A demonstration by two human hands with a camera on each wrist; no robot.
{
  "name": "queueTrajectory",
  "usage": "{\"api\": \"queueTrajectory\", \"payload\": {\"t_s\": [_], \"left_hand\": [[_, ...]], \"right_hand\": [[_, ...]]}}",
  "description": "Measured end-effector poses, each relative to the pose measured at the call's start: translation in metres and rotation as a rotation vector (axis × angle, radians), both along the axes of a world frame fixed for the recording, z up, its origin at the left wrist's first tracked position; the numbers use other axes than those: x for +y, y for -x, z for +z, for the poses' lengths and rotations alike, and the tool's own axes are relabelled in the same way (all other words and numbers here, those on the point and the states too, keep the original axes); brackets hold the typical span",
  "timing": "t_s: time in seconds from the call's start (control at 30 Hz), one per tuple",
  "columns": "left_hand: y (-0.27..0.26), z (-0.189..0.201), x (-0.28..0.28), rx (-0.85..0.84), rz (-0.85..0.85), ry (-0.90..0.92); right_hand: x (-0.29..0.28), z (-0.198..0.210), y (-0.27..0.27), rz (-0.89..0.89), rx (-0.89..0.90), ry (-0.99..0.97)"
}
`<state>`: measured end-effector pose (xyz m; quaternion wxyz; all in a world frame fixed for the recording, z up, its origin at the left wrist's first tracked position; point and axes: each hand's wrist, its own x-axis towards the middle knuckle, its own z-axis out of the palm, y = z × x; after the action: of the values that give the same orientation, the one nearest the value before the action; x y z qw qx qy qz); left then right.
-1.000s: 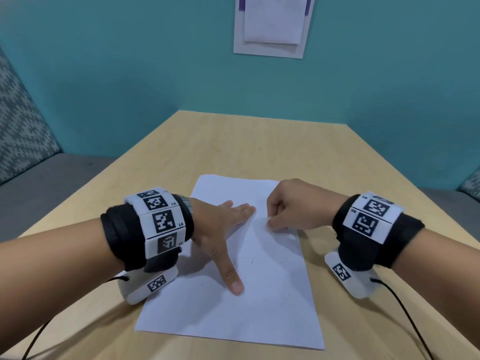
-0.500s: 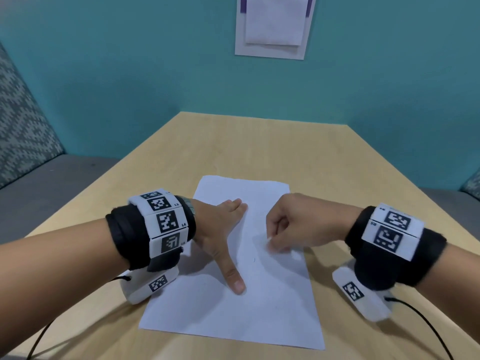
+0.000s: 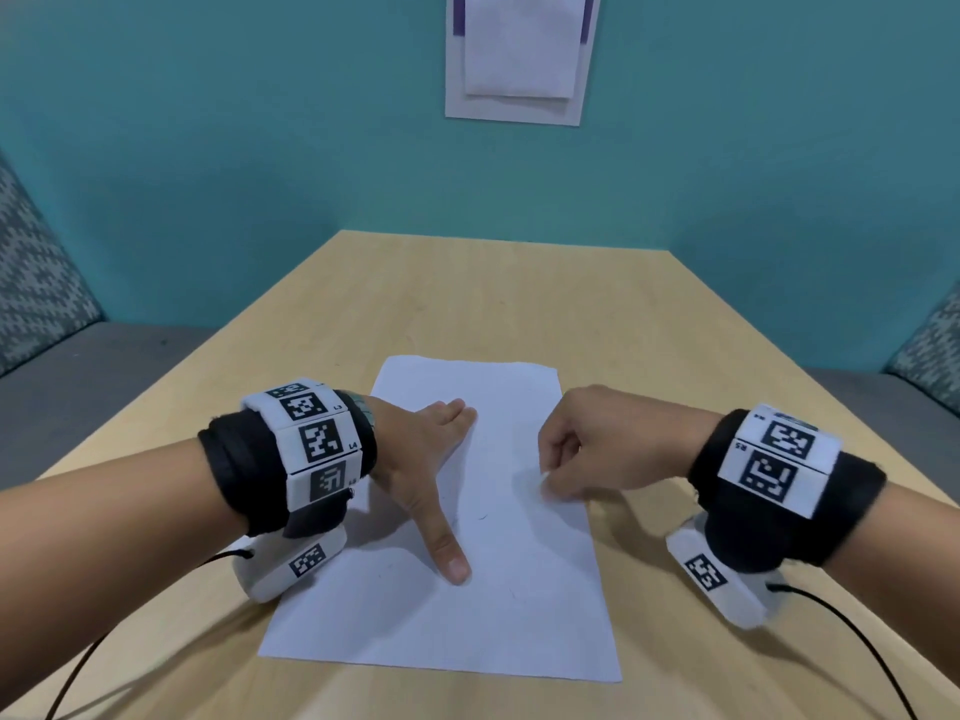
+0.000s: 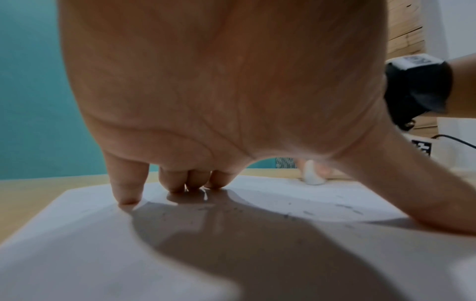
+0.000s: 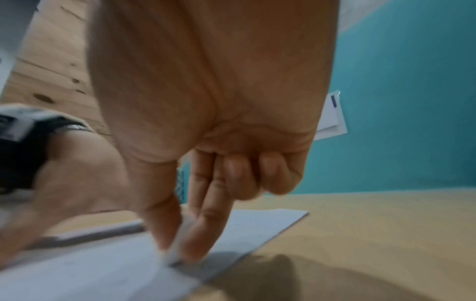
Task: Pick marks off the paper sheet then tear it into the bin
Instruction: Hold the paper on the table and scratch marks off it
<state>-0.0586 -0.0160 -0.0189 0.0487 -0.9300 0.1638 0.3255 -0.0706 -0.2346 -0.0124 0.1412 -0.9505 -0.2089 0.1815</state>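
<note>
A white paper sheet [image 3: 519, 605] lies lengthwise on the wooden table [image 3: 493, 304]. Faint pencil marks [image 3: 483, 517] show near its middle, and in the left wrist view several marks [image 4: 291, 215] lie between my thumb and fingers. My left hand [image 3: 431, 475] presses flat on the sheet's left half, fingers straight and thumb spread toward me. My right hand [image 3: 550, 480] sits over the sheet's right edge. Its thumb and first fingers pinch a small white eraser [image 3: 544, 476] whose tip touches the paper [image 5: 90, 270]. The eraser [image 4: 312, 175] [image 5: 176, 252] stands upright on the sheet.
A teal wall [image 3: 208, 174] stands behind the table, with a white sheet [image 3: 519, 54] pinned to it. Grey benches [image 3: 104, 381] with patterned cushions [image 3: 36, 293] flank the table. Cables [image 3: 857, 641] trail from both wrist cameras over the near table edge.
My right hand, with the eraser, has slid a little toward me and to the right across the sheet. The left hand still presses the paper, its fingertips drawn back slightly.
</note>
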Motion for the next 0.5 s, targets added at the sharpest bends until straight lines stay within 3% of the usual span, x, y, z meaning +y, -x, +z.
{"api": "queueTrajectory", "payload": {"t_s": [0.07,0.23,0.33,0.5], "left_hand": [[0.001,0.001,0.0,0.001,0.006,0.008],[0.002,-0.002,0.003,0.005,0.024,0.03],[0.003,-0.001,0.005,-0.002,0.008,0.074],[0.006,-0.006,0.011,-0.056,-0.062,0.235]], "right_hand": [[-0.003,-0.001,-0.002,-0.059,-0.071,-0.027],[-0.002,-0.002,0.025,0.036,0.088,-0.028],[-0.022,0.0,0.02,-0.108,-0.037,-0.007],[-0.056,-0.004,0.016,-0.296,-0.102,0.034]]}}
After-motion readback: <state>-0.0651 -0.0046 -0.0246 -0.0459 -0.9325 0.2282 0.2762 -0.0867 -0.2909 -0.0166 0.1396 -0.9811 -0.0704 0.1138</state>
